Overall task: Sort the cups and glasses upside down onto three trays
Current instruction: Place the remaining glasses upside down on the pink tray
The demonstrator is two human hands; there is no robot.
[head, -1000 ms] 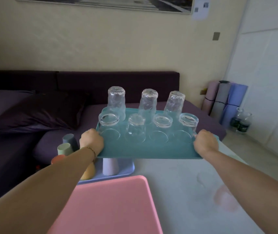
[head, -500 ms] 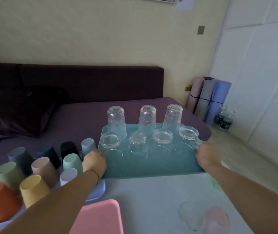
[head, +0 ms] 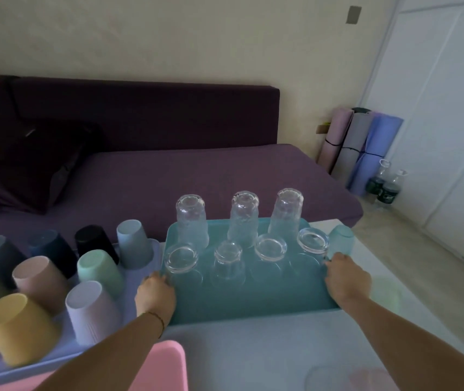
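A teal tray (head: 253,306) lies on the white table and carries several clear glasses upside down, such as a tall one (head: 191,218) at the back and a short one (head: 181,266) in front. My left hand (head: 154,294) grips the tray's left edge. My right hand (head: 346,277) grips its right edge. To the left, a lilac tray (head: 140,277) holds several coloured plastic cups upside down, among them a yellow cup (head: 19,328) and a white cup (head: 91,311). A pink tray (head: 166,365) lies at the bottom.
A teal cup (head: 341,239) stands upside down just right of the teal tray. Tinted glasses (head: 338,378) sit at the table's near right, blurred. A purple sofa (head: 197,176) runs behind the table. Rolled mats (head: 360,148) and water bottles (head: 383,187) stand by the wall at right.
The teal tray has come down from mid-air and now lies on the table beside the lilac tray. Both hands kept hold of its edges. The view tilted down.
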